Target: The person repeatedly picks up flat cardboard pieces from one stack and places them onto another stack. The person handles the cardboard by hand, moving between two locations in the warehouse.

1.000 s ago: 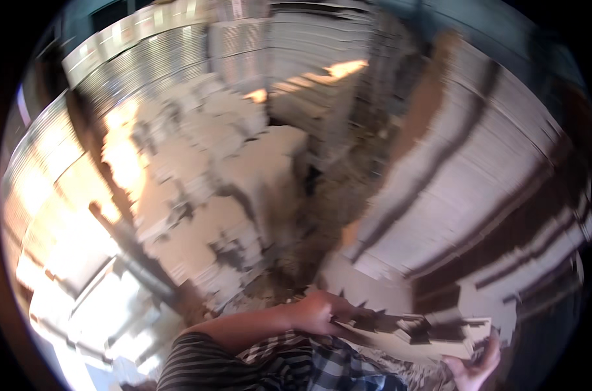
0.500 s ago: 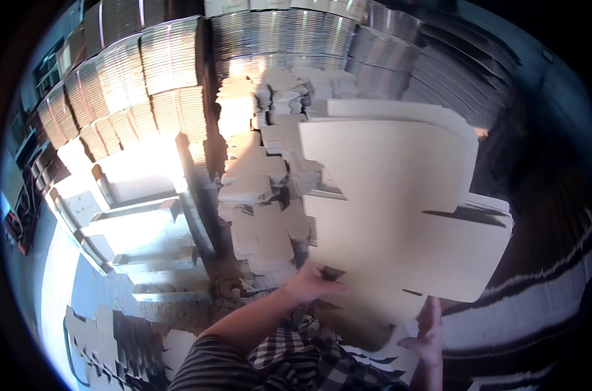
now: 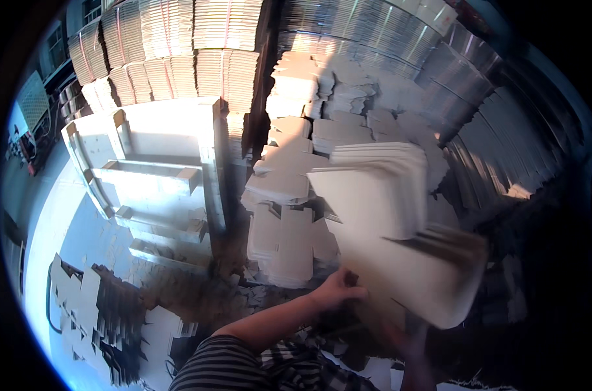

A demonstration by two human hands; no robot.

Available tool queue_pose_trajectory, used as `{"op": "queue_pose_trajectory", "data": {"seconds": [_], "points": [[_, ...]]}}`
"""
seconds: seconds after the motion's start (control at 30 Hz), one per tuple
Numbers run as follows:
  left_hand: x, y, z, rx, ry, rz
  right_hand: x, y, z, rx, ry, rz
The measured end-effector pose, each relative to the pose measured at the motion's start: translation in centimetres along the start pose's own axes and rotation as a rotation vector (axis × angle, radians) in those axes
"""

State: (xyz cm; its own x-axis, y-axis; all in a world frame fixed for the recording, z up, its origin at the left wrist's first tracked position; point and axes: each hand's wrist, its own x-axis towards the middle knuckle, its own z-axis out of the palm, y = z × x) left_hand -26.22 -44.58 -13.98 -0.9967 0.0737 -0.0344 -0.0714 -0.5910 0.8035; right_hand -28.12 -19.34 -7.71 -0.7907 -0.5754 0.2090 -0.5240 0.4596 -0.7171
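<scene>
A bundle of flat die-cut cardboard blanks point(image 3: 384, 254), beige with slots and flaps, is held tilted in front of me, its sheets fanned at the far end. My left hand point(image 3: 340, 289) is closed on the near left edge of the bundle, thumb over the top sheet. My right hand point(image 3: 406, 342) is under the near right edge, smeared by motion and in shadow, so its fingers cannot be made out. Just beyond the bundle lie piles of similar cardboard blanks point(image 3: 283, 244).
Strapped stacks of flat cardboard point(image 3: 227, 75) rise along the back, and dark stacks point(image 3: 504, 143) stand to the right. A pale wooden frame point(image 3: 152, 169) lies at left on the floor, near cardboard scraps point(image 3: 178, 287). More cut blanks point(image 3: 107, 319) are piled at lower left.
My view has turned right. The bundle has swung and tilted, its sheets now fanned and blurred, and both hands have moved with it. My left hand has closed on its edge.
</scene>
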Motion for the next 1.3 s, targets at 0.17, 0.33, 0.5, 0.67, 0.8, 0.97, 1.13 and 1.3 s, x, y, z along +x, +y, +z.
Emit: {"op": "queue_pose_trajectory", "data": {"seconds": [0.17, 0.33, 0.5, 0.67, 0.8, 0.97, 1.13, 1.3], "points": [[-2.6, 1.7, -6.7, -0.179, 0.472, 0.008, 10.1, 1.3, 4.2, -0.288, -0.083, -0.239], [-6.7, -0.9, -21.1, -0.650, 0.567, 0.310, 16.1, 5.0, 10.5, -0.759, -0.106, -0.591], [-7.8, 4.1, -23.2, -0.479, 0.474, 0.251, 18.6, 9.7, 14.1, -0.717, -0.067, -0.648], [-4.4, 5.9, -24.4, -0.183, 0.460, 0.191, 21.5, 12.9, 15.5, -0.647, -0.073, -0.675], [-2.9, 2.1, -28.1, -0.134, 0.582, 0.048, 22.0, 17.6, 17.4, -0.731, -0.193, -0.640], [-1.5, 1.9, -27.6, 0.263, 0.751, -0.027, 20.3, 19.4, 17.9, -0.486, -0.209, -0.258], [-0.3, 1.3, -28.9, 0.446, 0.880, 0.014, 21.4, 24.2, 17.8, -0.188, 0.316, 0.453], [2.4, -0.9, -32.0, 1.472, 0.977, 0.115, 20.7, 31.6, 19.5, -0.125, 0.297, 0.649]]}}
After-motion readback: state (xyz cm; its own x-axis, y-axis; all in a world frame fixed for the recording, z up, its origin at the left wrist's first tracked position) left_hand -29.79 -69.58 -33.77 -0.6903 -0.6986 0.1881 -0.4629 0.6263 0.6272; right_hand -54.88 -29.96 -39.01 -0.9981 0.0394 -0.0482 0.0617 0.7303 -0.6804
